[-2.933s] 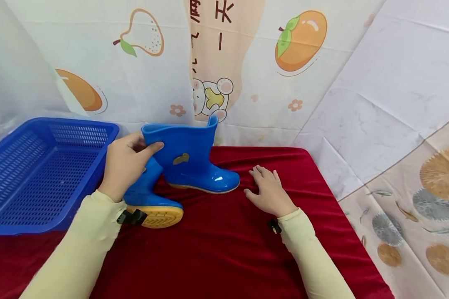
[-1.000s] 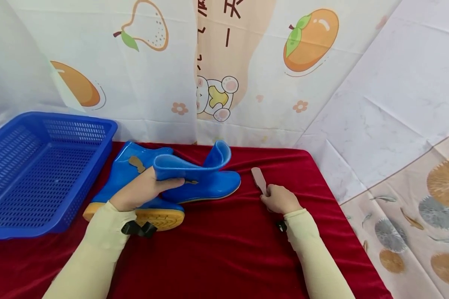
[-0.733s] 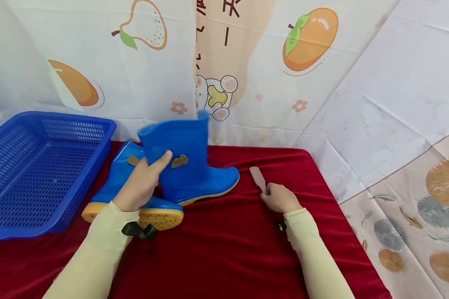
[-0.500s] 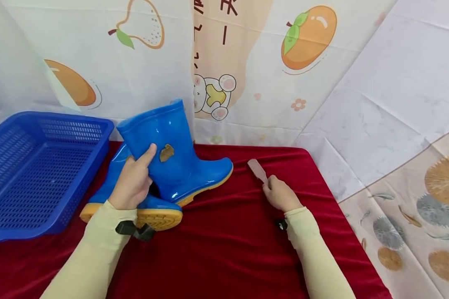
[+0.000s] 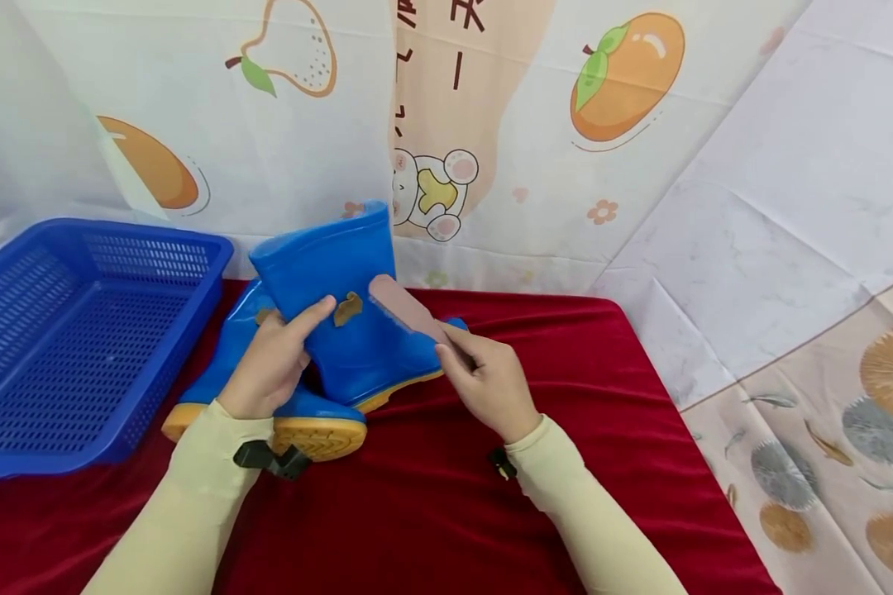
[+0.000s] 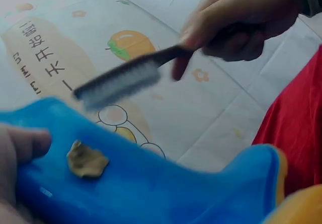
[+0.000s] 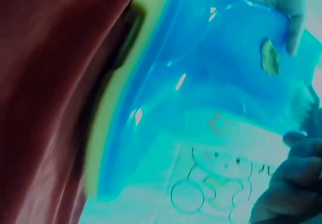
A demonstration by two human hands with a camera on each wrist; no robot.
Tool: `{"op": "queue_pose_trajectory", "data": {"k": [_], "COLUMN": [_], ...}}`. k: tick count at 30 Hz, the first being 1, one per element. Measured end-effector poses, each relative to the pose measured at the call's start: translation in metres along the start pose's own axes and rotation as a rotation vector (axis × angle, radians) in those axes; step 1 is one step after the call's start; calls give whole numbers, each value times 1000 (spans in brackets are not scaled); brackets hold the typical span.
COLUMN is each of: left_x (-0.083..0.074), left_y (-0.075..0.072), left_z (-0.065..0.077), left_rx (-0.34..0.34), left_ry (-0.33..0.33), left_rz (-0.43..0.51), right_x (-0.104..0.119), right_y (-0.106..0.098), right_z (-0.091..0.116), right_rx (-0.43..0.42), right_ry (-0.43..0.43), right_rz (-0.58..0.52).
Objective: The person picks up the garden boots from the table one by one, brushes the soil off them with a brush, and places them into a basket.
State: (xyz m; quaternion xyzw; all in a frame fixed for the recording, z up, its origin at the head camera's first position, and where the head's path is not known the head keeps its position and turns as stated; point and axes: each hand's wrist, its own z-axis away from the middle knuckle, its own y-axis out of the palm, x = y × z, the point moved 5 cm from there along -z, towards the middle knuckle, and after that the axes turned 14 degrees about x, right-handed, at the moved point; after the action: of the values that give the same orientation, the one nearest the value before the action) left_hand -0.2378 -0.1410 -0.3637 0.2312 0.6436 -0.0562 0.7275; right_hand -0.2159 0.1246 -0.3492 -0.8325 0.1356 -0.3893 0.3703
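Observation:
My left hand [image 5: 268, 364] grips the shaft of a blue rain boot [image 5: 335, 281], thumb lying on the near side and fingers hidden behind it. The boot leans left with its toe pointing right. Beside my thumb a brown, mud-like patch [image 6: 86, 159] clings to the shaft. My right hand [image 5: 487, 380] holds a brush [image 5: 409, 310] by its handle, its head close to the boot shaft. Pale bristles [image 6: 121, 85] face the boot in the left wrist view. A second blue boot [image 5: 223, 355] lies on its side behind my left hand, yellow sole toward me.
A blue plastic basket [image 5: 97, 459] stands on the left of the table. Dark red cloth [image 5: 432, 496] covers the tabletop, and a printed curtain [image 5: 536, 240] hangs right behind it. The table's right edge drops off beyond my right arm.
My right hand has taken hold of the brush and carried it left and up to the boot. My left hand has moved from the boot's rim down its shaft and tilted it left.

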Motion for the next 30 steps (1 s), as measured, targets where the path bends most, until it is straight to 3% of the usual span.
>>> {"op": "queue_pose_trajectory", "data": {"k": [6,9,12,17,22,26,30], "left_x": [-6,-16,-24,-27,-29,-32,-33], "left_y": [6,-2,-9,-14,-20,-27,-30], "left_z": [3,9,13,11,13,18,21], "left_rx": [151,125,64,18,-80,-155,-177], "left_ry": [-50,-50,-54,-3,26,30,21], "left_rz": [-357,-547,-656,-616,-602,-644,-656], "right_x": [5,3,3,3,8,13,16], "right_y": [14,16,16,13,6,5,17], "right_z": [-12,-15,-19,-26,-35,-39,-45], "right_rx": [2,12,23,19,-3,-55,-31], "right_ry": [81,96,93,73,40,23,-18], "right_rz": [46,61,83,165,244,211,154]}}
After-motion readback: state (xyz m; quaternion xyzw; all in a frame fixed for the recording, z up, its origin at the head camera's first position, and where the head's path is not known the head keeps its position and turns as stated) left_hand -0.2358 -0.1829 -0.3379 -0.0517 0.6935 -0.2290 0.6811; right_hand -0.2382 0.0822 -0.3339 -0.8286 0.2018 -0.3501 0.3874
